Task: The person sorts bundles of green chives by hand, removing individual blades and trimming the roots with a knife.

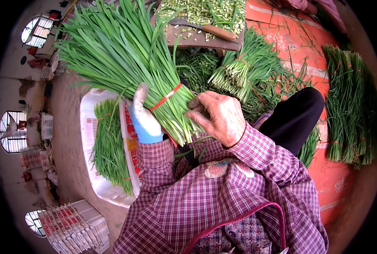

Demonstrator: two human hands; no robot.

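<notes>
A large bunch of garlic chives, bound by a red band, slants across the middle with its leaves toward the upper left. My left hand, in a white and blue glove, grips it from below and the left, thumb up along the leaves. My right hand is bare, its fingers curled and pinching at the pale cut ends on the bunch's right side; the fingertips are partly hidden. Beyond the bunch, a knife with a wooden handle lies on a cutting board strewn with chopped stem ends.
Left of me, a white crate holds tied chives. More bundles lie right of the board, and a row of bundles lies on the orange sheet. Stacked white crates stand at lower left. Another person's sleeve shows at upper right.
</notes>
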